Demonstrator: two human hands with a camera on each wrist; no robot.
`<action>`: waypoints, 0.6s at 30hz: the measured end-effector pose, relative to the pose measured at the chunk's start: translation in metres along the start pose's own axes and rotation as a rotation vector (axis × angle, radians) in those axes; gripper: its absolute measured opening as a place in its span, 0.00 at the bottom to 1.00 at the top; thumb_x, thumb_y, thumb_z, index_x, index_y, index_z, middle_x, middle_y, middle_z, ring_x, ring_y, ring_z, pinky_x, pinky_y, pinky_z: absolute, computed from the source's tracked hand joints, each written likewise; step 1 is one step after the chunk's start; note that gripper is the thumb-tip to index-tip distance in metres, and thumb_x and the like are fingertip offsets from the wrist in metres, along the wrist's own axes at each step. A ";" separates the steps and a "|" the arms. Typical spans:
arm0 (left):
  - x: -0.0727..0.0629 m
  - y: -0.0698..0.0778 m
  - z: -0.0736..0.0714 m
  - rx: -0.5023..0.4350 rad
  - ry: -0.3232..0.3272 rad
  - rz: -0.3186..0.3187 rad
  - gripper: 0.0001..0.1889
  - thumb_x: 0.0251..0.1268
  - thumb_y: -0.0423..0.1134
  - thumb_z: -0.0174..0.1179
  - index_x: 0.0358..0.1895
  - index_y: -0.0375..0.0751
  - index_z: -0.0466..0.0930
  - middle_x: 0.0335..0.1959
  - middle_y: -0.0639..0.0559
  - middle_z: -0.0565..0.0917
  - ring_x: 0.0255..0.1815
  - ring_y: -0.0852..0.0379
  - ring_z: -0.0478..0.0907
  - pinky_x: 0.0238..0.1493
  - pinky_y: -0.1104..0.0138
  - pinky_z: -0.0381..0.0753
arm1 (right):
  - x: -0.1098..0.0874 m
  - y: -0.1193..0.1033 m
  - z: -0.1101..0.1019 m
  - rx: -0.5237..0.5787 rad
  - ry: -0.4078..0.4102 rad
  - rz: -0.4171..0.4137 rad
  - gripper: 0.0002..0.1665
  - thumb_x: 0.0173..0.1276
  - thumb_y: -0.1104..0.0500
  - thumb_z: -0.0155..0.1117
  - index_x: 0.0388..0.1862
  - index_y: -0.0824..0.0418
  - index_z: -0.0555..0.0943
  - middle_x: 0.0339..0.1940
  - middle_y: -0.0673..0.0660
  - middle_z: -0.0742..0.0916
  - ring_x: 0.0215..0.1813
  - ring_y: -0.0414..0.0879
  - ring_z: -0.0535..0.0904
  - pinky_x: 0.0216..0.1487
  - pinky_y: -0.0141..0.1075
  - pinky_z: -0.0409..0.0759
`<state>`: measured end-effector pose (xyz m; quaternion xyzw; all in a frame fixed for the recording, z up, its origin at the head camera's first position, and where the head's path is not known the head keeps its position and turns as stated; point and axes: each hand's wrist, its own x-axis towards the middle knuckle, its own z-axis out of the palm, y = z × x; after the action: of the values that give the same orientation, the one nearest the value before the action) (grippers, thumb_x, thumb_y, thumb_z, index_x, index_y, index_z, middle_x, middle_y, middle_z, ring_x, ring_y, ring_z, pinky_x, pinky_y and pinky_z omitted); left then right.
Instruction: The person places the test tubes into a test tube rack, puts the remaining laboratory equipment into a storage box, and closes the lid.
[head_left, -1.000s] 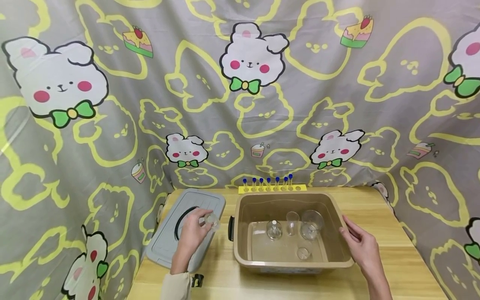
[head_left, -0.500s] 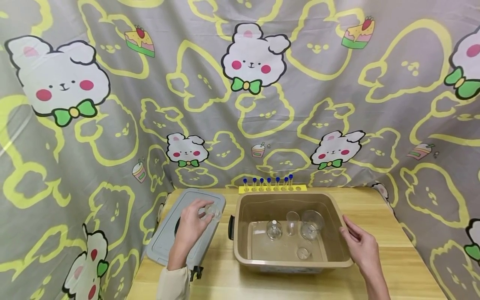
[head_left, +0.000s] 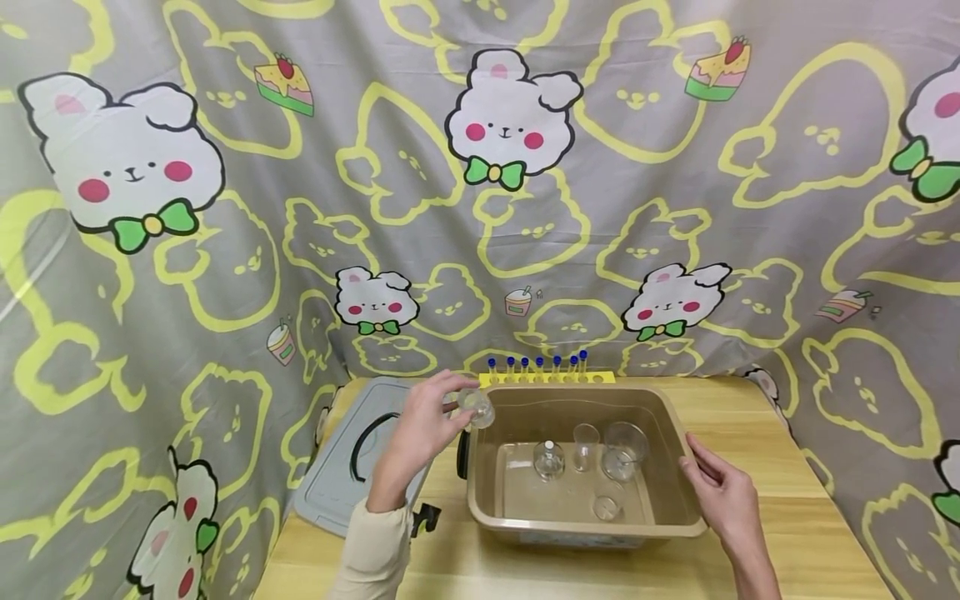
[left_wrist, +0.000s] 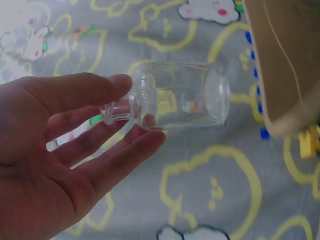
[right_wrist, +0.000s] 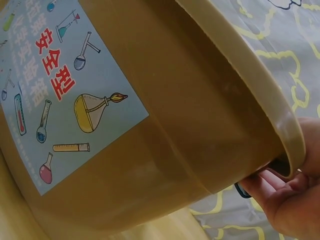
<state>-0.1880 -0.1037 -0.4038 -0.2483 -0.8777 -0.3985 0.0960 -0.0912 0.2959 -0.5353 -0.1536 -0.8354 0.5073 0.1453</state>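
Observation:
My left hand (head_left: 427,421) pinches a clear glass bottle (left_wrist: 185,95) by its narrow neck, thumb on one side and fingertips on the other. In the left wrist view the bottle lies sideways, its base pointing right. The head view has it at the left rim of a brown plastic bin (head_left: 570,527). At the bin's right side, my right hand (head_left: 723,492) grips the rim. Inside the bin are a round glass vessel with a white cap (head_left: 549,460), a narrow flared glass (head_left: 585,446), a wide beaker (head_left: 624,450) and a small glass dish (head_left: 606,506).
A grey lid (head_left: 326,492) with a black handle lies left of the bin on the wooden table (head_left: 457,575). Behind the bin stands a yellow rack (head_left: 597,377) of several blue-capped tubes. Patterned curtain (head_left: 525,242) surrounds the table. A printed label (right_wrist: 80,95) covers the bin's front.
My left hand has carried the glass bottle from above the grey lid rightward and away from me to the bin's left rim. The right hand has stayed on the bin's rim.

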 end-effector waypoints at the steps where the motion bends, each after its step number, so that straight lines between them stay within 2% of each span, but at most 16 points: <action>1: 0.004 0.004 0.002 -0.005 -0.029 0.004 0.19 0.55 0.22 0.72 0.50 0.39 0.87 0.47 0.49 0.85 0.52 0.50 0.84 0.47 0.62 0.88 | 0.000 0.000 0.000 0.000 -0.002 -0.001 0.28 0.76 0.54 0.65 0.69 0.65 0.76 0.61 0.64 0.80 0.40 0.11 0.73 0.41 0.12 0.74; 5: 0.018 0.016 0.010 0.037 -0.145 0.071 0.17 0.55 0.24 0.73 0.49 0.39 0.87 0.46 0.50 0.86 0.48 0.52 0.84 0.47 0.61 0.88 | 0.000 0.001 0.000 0.009 -0.006 -0.004 0.28 0.76 0.54 0.65 0.69 0.66 0.76 0.62 0.64 0.79 0.40 0.11 0.73 0.42 0.12 0.74; 9: 0.033 0.024 0.022 0.097 -0.250 0.149 0.18 0.53 0.25 0.75 0.48 0.40 0.87 0.45 0.50 0.86 0.45 0.55 0.82 0.48 0.66 0.85 | -0.001 0.000 0.000 0.011 0.001 -0.006 0.28 0.76 0.54 0.65 0.69 0.67 0.76 0.61 0.64 0.79 0.40 0.11 0.73 0.42 0.12 0.74; 13: 0.046 0.030 0.038 0.142 -0.345 0.207 0.18 0.51 0.25 0.75 0.47 0.38 0.86 0.44 0.50 0.86 0.46 0.55 0.82 0.53 0.67 0.82 | 0.000 0.000 0.001 0.006 0.007 -0.003 0.28 0.76 0.53 0.65 0.69 0.66 0.76 0.61 0.63 0.78 0.40 0.11 0.73 0.42 0.12 0.74; 18: 0.059 0.035 0.060 0.181 -0.452 0.276 0.17 0.52 0.27 0.75 0.47 0.38 0.86 0.43 0.51 0.87 0.46 0.56 0.82 0.52 0.70 0.80 | -0.001 0.000 0.001 0.008 0.006 -0.005 0.28 0.76 0.54 0.66 0.69 0.66 0.76 0.62 0.63 0.78 0.41 0.11 0.74 0.43 0.13 0.74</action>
<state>-0.2194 -0.0180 -0.3995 -0.4385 -0.8668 -0.2361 -0.0269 -0.0912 0.2949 -0.5359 -0.1522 -0.8333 0.5100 0.1496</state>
